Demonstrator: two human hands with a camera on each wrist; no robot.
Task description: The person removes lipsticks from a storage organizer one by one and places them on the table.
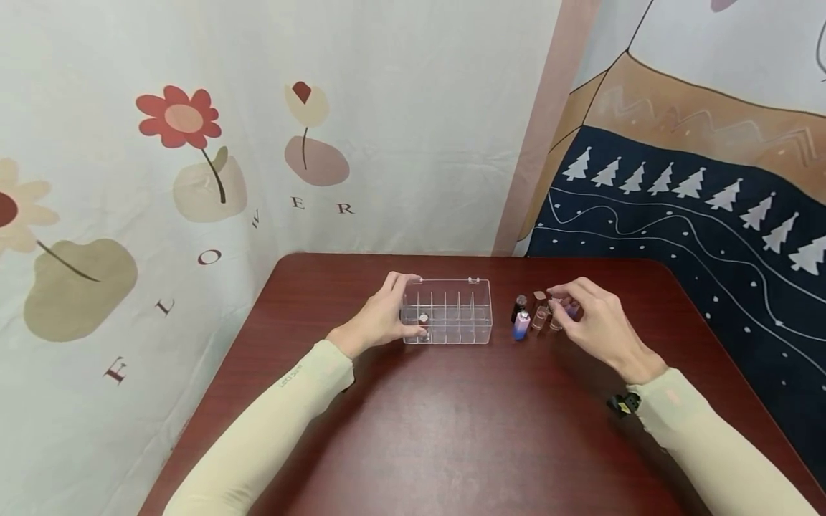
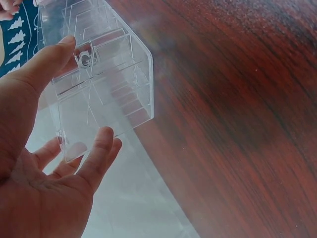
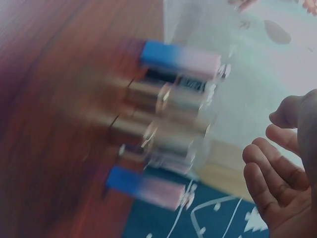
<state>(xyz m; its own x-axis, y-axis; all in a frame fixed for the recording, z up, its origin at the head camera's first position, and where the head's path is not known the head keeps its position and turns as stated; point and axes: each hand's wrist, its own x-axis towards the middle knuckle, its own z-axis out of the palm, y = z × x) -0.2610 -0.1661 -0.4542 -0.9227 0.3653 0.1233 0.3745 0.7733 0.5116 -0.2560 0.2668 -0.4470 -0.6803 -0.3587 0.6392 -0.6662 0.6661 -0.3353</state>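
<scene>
My left hand (image 1: 377, 320) grips the left end of a clear divided plastic box (image 1: 452, 342), thumb on the near side, fingers behind. In the left wrist view, the thumb and fingers straddle the clear wall. One small tube (image 1: 423, 320) sits in a left compartment. To the right of the box, several lipstick tubes stand close together: a pink-and-blue one (image 1: 521, 327), a dark one (image 1: 519, 307), and clear-based ones (image 1: 538, 319). Over the right side of this group is my right hand (image 1: 599, 320), fingers loosely bent. The right wrist view, blurred, shows that hand (image 3: 282, 178) apart from the tubes.
The dark red wooden table (image 1: 445, 430) carries the box and tubes toward its far edge. Behind it hangs a pale flower-printed curtain (image 1: 413, 143), and a navy cloth with tree shapes (image 1: 645, 222) hangs at the right.
</scene>
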